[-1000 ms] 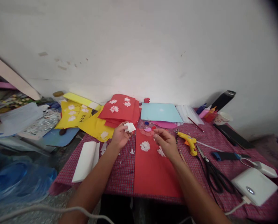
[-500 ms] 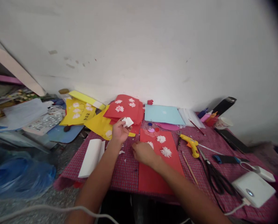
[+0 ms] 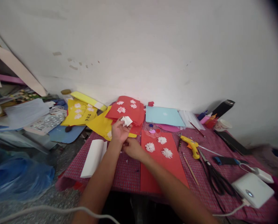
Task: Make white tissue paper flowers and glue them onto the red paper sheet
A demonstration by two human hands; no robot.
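White folded paper (image 3: 127,121) pinched in left grip (image 3: 120,132), poking out up top | right grip (image 3: 133,148) just below it, can't tell if it's clenched tbh | red sheet (image 3: 171,166) with fluffy white flowers (image 3: 167,152) right of both

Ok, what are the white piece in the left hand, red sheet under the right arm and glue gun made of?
White piece: matte, probably paper, with angular edges. Red sheet: matte, likely paper or card, thin and flat. Glue gun: apparently smooth plastic, its yellow body moulded.
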